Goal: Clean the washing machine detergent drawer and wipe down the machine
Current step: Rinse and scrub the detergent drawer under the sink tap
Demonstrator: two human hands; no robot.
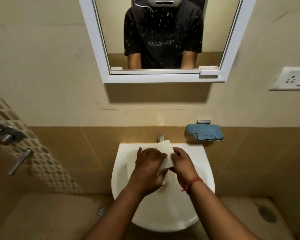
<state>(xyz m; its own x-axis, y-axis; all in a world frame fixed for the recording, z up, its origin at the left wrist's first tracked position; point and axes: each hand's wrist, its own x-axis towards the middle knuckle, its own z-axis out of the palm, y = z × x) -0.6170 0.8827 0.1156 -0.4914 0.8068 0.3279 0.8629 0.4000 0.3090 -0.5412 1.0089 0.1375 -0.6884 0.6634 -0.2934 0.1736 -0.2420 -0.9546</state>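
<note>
Both your hands hold the white detergent drawer [164,154] over the washbasin [204,172], below the tap [160,137]: left hand [148,168] wraps its side, right hand [182,163] pinches its edge. Wet plastic may slip from your grip and crack against the porcelain.

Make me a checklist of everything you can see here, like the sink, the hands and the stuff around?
Surface: white washbasin on a tan tiled wall, steel tap at its back.
Job's things: white detergent drawer held over the basin; blue cloth draped on a wall holder to the right.
Clutter: nothing seen.
Hands: left hand and right hand both grip the drawer; red thread on the right wrist.
Cables: a white cord shows in the mirror, by the headset.
Surroundings: wall socket at right, door handle at left, floor drain.
</note>
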